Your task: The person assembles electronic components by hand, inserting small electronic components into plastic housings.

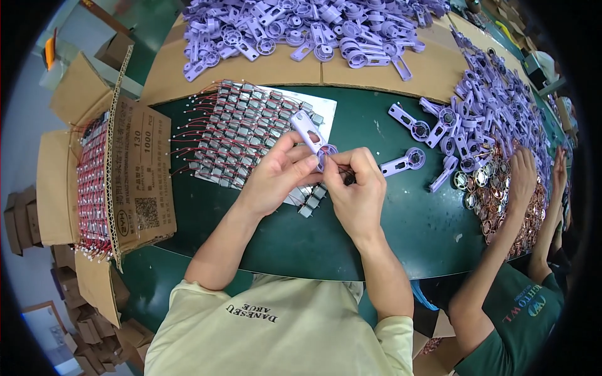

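Observation:
My left hand (pixel 274 174) grips a purple plastic housing (pixel 306 127) with a slotted handle and a round ring end. At that ring my right hand (pixel 359 191) is closed, thumb and fingers pinched around a small dark part mostly hidden by the fingers. Just beyond my hands, rows of small silver motors (pixel 241 128) with red wires cover a white sheet (pixel 326 108). A few loose motors (pixel 307 207) lie beneath my hands. To the right, two purple housings with dark round centres, one of them a nearer housing (pixel 404 161), rest on the green table (pixel 282 247).
An open cardboard box (pixel 141 169) packed with wired motors stands on the left. Purple housings (pixel 301 28) are heaped on cardboard at the back, with another pile (pixel 483 100) at right. Beside copper-coloured rings (pixel 501 200), a co-worker's hand (pixel 522 178) reaches in.

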`<state>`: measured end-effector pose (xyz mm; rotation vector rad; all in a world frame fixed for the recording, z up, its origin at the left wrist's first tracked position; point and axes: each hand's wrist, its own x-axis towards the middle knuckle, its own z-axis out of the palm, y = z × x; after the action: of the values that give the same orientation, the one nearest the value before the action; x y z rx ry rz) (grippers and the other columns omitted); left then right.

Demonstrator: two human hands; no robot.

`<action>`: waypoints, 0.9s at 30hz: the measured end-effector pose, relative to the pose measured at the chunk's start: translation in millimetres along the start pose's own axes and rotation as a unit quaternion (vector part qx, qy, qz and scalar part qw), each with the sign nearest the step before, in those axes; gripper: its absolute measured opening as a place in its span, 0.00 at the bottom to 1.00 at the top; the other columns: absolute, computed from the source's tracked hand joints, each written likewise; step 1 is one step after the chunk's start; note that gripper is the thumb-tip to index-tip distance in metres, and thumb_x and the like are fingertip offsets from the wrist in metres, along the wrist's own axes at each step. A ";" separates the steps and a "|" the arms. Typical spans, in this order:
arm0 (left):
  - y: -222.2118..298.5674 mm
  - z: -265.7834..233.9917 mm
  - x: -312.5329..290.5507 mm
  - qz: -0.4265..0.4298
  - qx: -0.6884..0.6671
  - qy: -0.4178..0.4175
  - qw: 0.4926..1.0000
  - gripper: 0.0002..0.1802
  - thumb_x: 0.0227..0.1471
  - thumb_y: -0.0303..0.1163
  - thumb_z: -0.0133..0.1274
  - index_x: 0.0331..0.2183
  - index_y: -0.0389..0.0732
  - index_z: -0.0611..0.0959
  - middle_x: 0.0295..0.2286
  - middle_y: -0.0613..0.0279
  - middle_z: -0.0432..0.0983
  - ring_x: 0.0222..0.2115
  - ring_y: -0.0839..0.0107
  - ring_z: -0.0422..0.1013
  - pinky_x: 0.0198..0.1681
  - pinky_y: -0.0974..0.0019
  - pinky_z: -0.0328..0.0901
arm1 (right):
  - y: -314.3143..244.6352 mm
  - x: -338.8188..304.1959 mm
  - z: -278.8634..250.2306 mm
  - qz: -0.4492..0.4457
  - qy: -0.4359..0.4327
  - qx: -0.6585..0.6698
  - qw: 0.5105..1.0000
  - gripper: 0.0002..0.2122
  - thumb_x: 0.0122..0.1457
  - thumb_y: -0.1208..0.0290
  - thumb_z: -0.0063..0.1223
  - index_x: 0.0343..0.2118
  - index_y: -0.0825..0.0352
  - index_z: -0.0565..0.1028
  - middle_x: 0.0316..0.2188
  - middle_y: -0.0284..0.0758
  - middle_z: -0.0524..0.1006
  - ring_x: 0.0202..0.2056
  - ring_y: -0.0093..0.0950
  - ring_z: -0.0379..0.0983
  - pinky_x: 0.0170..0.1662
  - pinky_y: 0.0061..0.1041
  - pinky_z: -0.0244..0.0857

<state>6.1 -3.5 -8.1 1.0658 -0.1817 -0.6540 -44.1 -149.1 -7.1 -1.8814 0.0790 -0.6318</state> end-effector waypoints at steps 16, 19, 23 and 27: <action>-1.7 -0.2 4.2 0.044 0.029 0.055 0.997 0.13 0.58 0.20 0.45 0.45 0.38 0.68 0.40 0.56 0.74 0.41 0.70 0.73 0.45 0.64 0.73 | -5.0 6.2 -10.9 0.048 -0.088 0.023 0.995 0.09 0.53 0.80 0.58 0.38 0.67 0.75 0.24 0.33 0.73 0.22 0.23 0.71 0.26 0.22 0.65; 4.9 -6.2 3.9 0.048 0.018 0.082 0.995 0.12 0.57 0.19 0.46 0.44 0.38 0.68 0.39 0.57 0.74 0.40 0.72 0.74 0.43 0.66 0.74 | -5.4 2.3 -18.2 0.072 -0.150 0.027 0.986 0.12 0.54 0.79 0.57 0.42 0.67 0.73 0.28 0.36 0.76 0.30 0.25 0.75 0.32 0.22 0.68; 4.3 -8.6 4.0 0.069 0.035 0.092 0.993 0.13 0.56 0.18 0.45 0.44 0.37 0.68 0.38 0.57 0.74 0.39 0.73 0.73 0.42 0.67 0.73 | 2.8 2.6 -29.8 0.090 -0.260 0.122 0.954 0.09 0.57 0.79 0.55 0.41 0.68 0.72 0.32 0.35 0.79 0.33 0.24 0.76 0.38 0.21 0.68; 5.7 -5.2 3.8 0.076 0.026 0.088 0.993 0.13 0.56 0.18 0.46 0.44 0.37 0.68 0.39 0.56 0.74 0.40 0.73 0.73 0.43 0.67 0.73 | -1.2 1.3 -24.0 0.202 -0.137 0.258 0.935 0.08 0.57 0.78 0.56 0.39 0.69 0.71 0.34 0.34 0.79 0.36 0.21 0.75 0.39 0.21 0.68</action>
<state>13.7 0.1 -6.4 1.1413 -0.1259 -0.4171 -54.3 -169.4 0.8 -1.3660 0.1031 -0.0829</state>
